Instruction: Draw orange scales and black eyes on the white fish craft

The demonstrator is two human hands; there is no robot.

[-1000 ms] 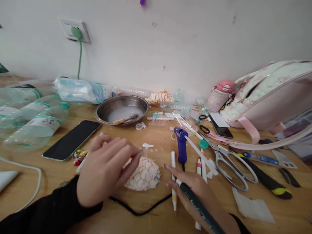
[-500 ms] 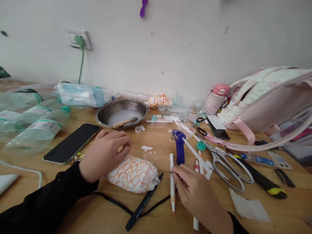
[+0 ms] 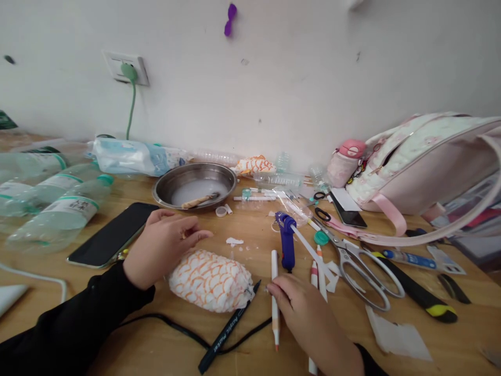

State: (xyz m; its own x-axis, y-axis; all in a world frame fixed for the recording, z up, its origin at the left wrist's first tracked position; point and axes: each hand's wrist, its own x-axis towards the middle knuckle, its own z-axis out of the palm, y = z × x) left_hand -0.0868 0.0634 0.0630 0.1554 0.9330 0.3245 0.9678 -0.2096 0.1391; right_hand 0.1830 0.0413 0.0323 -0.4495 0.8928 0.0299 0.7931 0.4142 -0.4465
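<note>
The wooden table (image 3: 258, 360) is crowded from the wall edge to the near edge. A person's left hand (image 3: 162, 248) is resting just behind a rounded, lumpy white object with an orange scale pattern (image 3: 210, 280), fingers loosely curled with thumb and forefinger close together; whether they are pinching anything cannot be told. The scaled object is lying near the middle of the table's near half, looking soft and papery. The right hand (image 3: 309, 318) is lying flat beside it, fingertips touching a slim white pen with an orange tip (image 3: 275, 297); the fingers are together, not gripping.

A black marker (image 3: 229, 329) is leaning against the scaled object's right end, crossing a thin black cord (image 3: 183, 329). Behind the pen, a blue glue gun (image 3: 287, 240) is standing with a white glue stick (image 3: 313, 253) jutting from it. Big steel scissors (image 3: 362, 263) are lying open-handled to the right, with a black-and-yellow utility knife (image 3: 418, 292) beyond.

Toward the wall edge, a shallow steel bowl (image 3: 194, 184) is holding cloudy white liquid and a wooden-handled brush (image 3: 199, 200). A dark phone (image 3: 113, 235) is lying screen-up at the left, next to clear plastic bottles (image 3: 58, 214) on their sides. A quilted pink bag (image 3: 422, 156) is slumping at the right wall corner.
</note>
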